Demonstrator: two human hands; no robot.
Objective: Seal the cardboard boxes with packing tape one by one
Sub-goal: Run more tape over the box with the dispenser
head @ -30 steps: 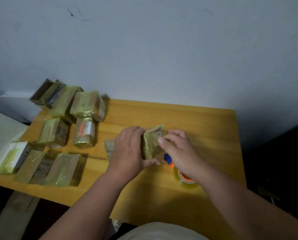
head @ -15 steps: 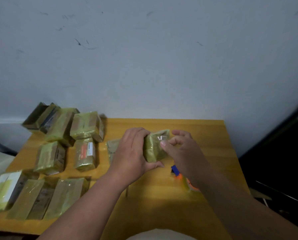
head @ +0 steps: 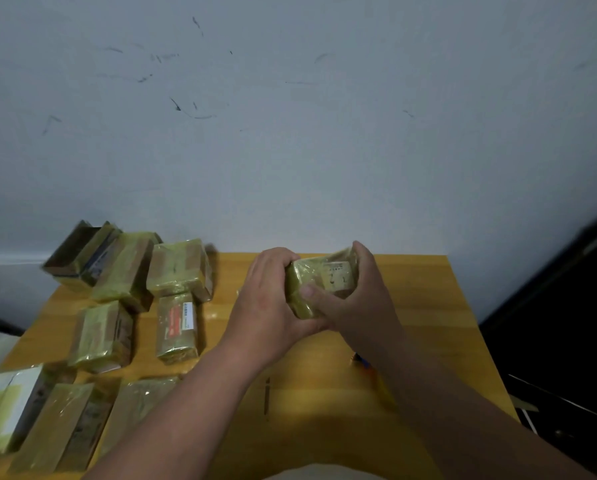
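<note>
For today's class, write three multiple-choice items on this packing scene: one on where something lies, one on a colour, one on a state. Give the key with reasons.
1. Where do the wrapped boxes not in hand lie?
A. On the table's left side
B. On its right side
C. On the floor

2. What colour is the table top?
A. White
B. Yellow-orange wood
C. Black

3. How is the taped box in the middle held?
A. By the left hand alone
B. By no hand
C. By both hands

Key: 1 A, the pile of taped boxes sits left; 2 B, the table is yellow-orange; 3 C, the left hand and right hand both grip the taped box.
</note>
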